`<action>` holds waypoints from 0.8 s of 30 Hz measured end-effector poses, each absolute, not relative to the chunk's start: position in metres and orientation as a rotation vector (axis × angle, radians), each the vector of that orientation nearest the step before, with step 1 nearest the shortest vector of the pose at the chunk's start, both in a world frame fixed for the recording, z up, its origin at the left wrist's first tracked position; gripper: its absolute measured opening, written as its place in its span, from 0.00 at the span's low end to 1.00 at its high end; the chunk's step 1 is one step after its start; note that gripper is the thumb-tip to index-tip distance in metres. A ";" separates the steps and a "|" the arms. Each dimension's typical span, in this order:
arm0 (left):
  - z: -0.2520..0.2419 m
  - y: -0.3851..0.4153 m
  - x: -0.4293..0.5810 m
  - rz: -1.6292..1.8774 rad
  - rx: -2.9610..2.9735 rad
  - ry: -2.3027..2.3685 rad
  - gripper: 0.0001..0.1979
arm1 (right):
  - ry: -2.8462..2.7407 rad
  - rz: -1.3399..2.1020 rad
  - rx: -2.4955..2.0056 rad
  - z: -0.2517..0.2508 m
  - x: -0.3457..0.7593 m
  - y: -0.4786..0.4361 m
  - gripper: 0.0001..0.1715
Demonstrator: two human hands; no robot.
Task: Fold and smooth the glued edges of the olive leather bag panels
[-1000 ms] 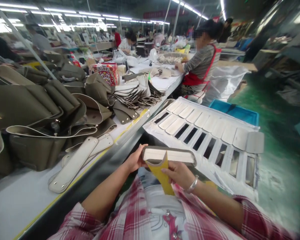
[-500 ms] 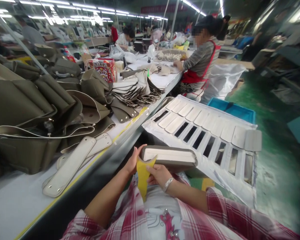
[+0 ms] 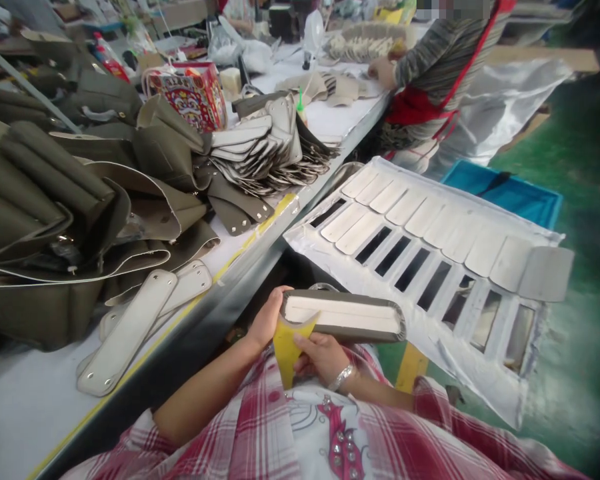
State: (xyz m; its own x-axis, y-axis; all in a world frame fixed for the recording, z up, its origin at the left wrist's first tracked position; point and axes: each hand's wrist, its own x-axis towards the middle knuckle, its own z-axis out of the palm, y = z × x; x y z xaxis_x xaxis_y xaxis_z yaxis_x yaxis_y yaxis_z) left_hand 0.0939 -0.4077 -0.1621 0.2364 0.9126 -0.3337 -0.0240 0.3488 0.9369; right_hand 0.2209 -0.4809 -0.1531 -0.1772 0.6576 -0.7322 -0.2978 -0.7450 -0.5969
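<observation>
My left hand point(image 3: 269, 319) is wrapped round the left end of a long, round-ended piece point(image 3: 347, 315), with an off-white face and a dark olive rim. It is held level in front of my body. My right hand point(image 3: 321, 357), fingers closed, pinches a flat yellow piece point(image 3: 287, 350) with a curved notch at its top. One pointed tip of the yellow piece lies against the off-white face near its left end. What the yellow piece is made of, I cannot tell.
Left, a table holds olive bags point(image 3: 35, 180), two pale straps point(image 3: 127, 333) and a pile of strap pieces point(image 3: 265, 147). To the right stands a white slotted rack point(image 3: 430, 267) with pale pieces, and a blue crate point(image 3: 510, 193). A co-worker point(image 3: 445, 73) stands beyond.
My view has tilted down and come closer, so the rack and the co-worker appear larger and further right. Both hands keep their holds, and the yellow piece stays at the left end.
</observation>
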 end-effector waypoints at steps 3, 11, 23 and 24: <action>-0.160 -0.405 0.098 0.814 1.289 1.267 0.21 | -0.373 2.002 -1.474 -0.153 0.225 -0.478 0.19; -0.141 -0.392 0.098 0.457 2.006 1.464 0.21 | -0.356 1.983 -1.560 -0.136 0.215 -0.480 0.14; -0.144 -0.390 0.128 0.035 2.696 1.299 0.20 | -0.348 1.880 -1.511 -0.136 0.228 -0.497 0.09; -0.143 -0.391 0.129 0.036 2.694 1.328 0.21 | -0.357 1.877 -1.487 -0.137 0.225 -0.497 0.09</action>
State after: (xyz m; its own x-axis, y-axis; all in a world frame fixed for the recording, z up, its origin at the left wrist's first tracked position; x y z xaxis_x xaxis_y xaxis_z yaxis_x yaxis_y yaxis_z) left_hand 0.1286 -0.3909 -0.1429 0.6107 0.7909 -0.0391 0.7876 -0.6015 0.1338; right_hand 0.2254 -0.4969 -0.1373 -0.0911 0.6702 -0.7366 -0.3530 -0.7134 -0.6054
